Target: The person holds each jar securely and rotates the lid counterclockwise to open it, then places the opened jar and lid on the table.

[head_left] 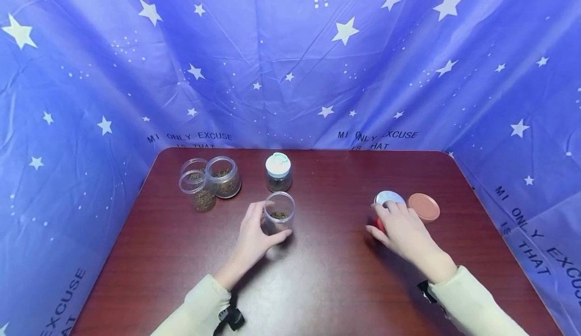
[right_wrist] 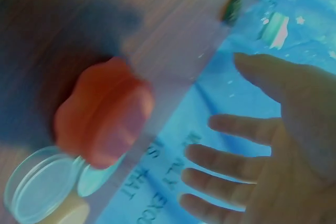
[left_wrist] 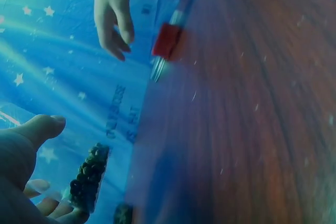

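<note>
My left hand [head_left: 254, 235] curls its thumb and fingers round a clear open jar [head_left: 280, 211] at the middle of the table. Small dark brown bits [left_wrist: 90, 179] lie in its bottom, seen sideways in the left wrist view. Over on the right, my right hand [head_left: 404, 230] hovers at a red lid [head_left: 379, 224] with a wavy edge. The right wrist view has the fingers of this hand [right_wrist: 278, 140] spread and apart from the red lid [right_wrist: 105, 114]. Beside that lid lie a whitish lid [head_left: 389, 197] and an orange-pink lid [head_left: 424, 207].
Behind the held jar stands a jar with a white lid [head_left: 278, 167]. Three open clear jars holding brown bits are grouped at the back left, among them a rear right jar [head_left: 224, 182]. A blue star-patterned curtain [head_left: 290, 63] surrounds the dark red table [head_left: 317, 280].
</note>
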`<state>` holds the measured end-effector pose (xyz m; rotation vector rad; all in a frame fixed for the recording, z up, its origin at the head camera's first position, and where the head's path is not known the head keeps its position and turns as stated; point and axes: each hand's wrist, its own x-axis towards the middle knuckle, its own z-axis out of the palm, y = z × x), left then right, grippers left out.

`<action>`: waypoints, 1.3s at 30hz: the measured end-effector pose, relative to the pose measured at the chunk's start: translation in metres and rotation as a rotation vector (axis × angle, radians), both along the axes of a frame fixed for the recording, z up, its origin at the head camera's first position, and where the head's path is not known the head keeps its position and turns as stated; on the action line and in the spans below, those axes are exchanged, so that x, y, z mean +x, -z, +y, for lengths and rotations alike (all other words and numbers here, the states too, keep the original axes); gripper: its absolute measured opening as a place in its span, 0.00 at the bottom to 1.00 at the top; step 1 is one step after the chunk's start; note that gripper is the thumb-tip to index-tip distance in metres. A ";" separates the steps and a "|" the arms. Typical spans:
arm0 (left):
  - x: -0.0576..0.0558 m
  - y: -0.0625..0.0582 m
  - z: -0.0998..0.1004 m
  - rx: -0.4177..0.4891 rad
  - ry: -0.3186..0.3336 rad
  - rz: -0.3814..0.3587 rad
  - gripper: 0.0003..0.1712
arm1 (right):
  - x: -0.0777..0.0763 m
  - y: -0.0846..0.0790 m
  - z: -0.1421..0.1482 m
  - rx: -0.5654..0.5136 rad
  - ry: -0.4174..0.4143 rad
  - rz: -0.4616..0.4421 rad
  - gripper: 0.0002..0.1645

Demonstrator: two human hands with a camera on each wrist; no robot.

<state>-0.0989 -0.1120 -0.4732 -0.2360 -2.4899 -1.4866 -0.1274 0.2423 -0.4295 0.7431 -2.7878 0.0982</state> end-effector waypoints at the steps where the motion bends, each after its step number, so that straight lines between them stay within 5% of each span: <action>1: 0.000 0.000 -0.004 -0.002 -0.017 -0.003 0.42 | 0.002 -0.001 -0.004 -0.020 -0.005 0.010 0.29; 6: -0.004 0.002 -0.020 0.013 -0.101 0.006 0.40 | 0.009 -0.008 -0.023 -0.110 -0.034 0.051 0.29; 14: -0.007 0.012 -0.045 0.041 -0.298 0.029 0.42 | 0.014 -0.012 -0.038 -0.112 -0.049 0.035 0.32; 22: -0.008 0.019 -0.063 0.137 -0.483 -0.032 0.43 | 0.013 -0.012 -0.042 -0.103 -0.051 0.035 0.33; 33: -0.009 0.025 -0.068 0.127 -0.526 -0.116 0.42 | 0.016 -0.010 -0.041 -0.092 -0.040 -0.001 0.33; 39: -0.012 0.029 -0.069 0.145 -0.517 -0.088 0.41 | 0.015 -0.011 -0.041 -0.105 -0.036 -0.008 0.35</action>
